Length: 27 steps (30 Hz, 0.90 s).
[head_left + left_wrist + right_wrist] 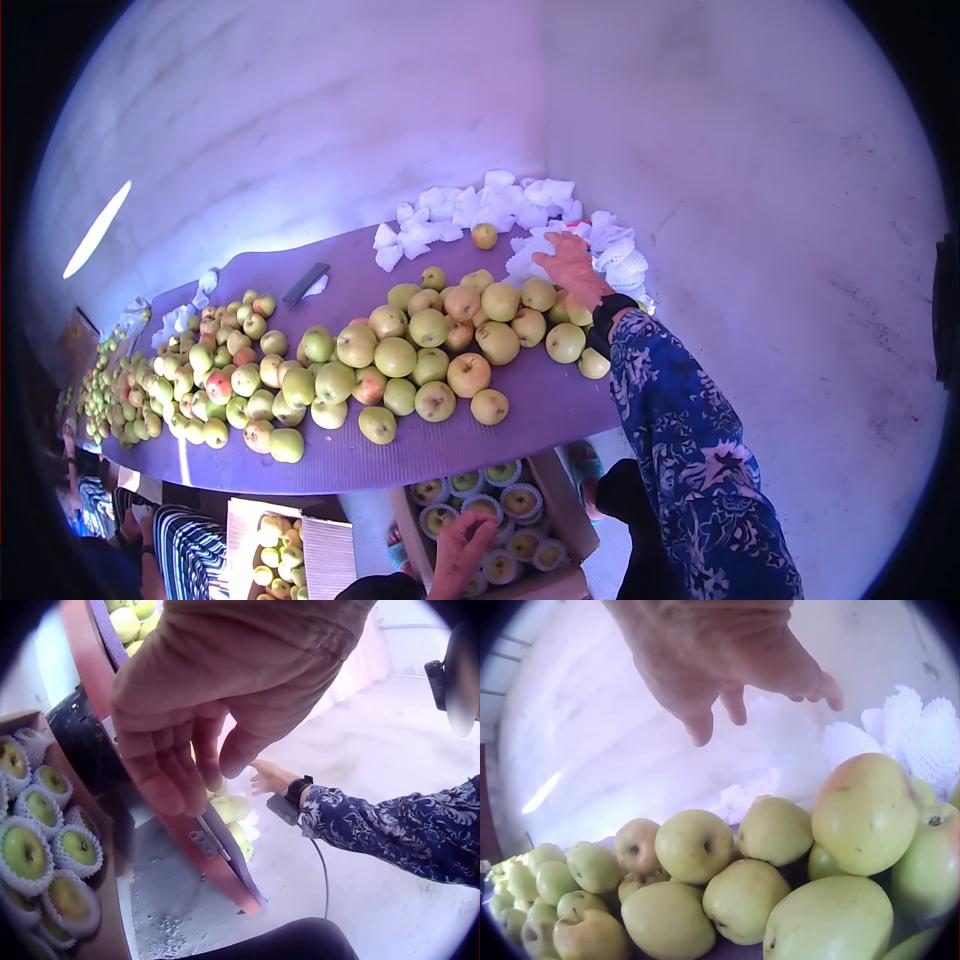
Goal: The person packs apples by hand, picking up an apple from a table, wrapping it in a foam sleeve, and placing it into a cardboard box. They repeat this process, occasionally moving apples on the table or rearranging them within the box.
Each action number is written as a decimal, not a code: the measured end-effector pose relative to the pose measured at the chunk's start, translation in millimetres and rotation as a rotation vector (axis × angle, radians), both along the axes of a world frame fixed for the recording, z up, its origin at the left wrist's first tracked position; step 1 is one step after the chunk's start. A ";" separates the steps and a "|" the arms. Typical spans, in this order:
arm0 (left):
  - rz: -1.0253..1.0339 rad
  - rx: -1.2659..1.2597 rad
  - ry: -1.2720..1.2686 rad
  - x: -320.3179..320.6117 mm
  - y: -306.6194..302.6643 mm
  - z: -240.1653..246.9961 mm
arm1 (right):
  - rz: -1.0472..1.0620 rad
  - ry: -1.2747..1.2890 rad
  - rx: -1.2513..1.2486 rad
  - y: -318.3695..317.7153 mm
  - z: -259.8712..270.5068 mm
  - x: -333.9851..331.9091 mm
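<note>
Navy sleeve, pale floral print; black wrist strap; thin grey cable.

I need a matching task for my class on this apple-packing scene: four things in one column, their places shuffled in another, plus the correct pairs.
Things
1. right hand beyond a blue patterned sleeve
2. bare left hand
3. dark grey oblong block
4. apples in white foam nets

Places
A. inside a brown cardboard box
B. at loose white foam nets toward the purple table's far right
C. lying beyond the unwrapped yellow-green apples
D. overlapping that box in the head view

Pairs: 1-B, 2-D, 3-C, 4-A
</note>
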<state>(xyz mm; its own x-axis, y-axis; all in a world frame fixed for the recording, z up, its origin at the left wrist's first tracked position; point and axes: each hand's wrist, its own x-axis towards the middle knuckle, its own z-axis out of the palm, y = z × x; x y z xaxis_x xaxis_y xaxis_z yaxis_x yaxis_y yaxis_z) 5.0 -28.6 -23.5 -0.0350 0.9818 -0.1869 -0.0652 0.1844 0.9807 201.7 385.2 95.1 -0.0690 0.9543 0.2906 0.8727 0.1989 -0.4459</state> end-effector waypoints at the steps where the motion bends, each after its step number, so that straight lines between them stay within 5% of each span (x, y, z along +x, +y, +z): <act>1: -0.003 0.004 -0.008 1.0 -0.2 1.4 | 0.021 0.032 0.061 3.2 -6.5 4.3; 6: 0.087 0.049 0.146 8.1 0.0 2.6 | 0.138 0.280 0.432 -20.9 -2.5 26.0; 12: 0.240 0.232 0.187 12.6 -2.3 10.7 | 0.400 0.517 0.331 -132.6 42.6 25.8; 15: 0.310 0.340 0.278 12.9 -5.6 22.6 | 0.490 0.558 -0.001 -195.1 28.5 12.1; 19: 0.403 0.453 0.304 16.8 -11.1 35.3 | 0.607 0.350 -0.078 -268.9 -11.1 -7.4; 25: 0.459 0.544 0.857 14.6 -8.5 36.9 | 0.663 0.309 -0.208 -331.4 -55.0 -37.2; 27: 0.410 0.496 0.853 10.3 -10.8 32.6 | 0.629 0.225 -0.251 -340.8 -55.6 -41.4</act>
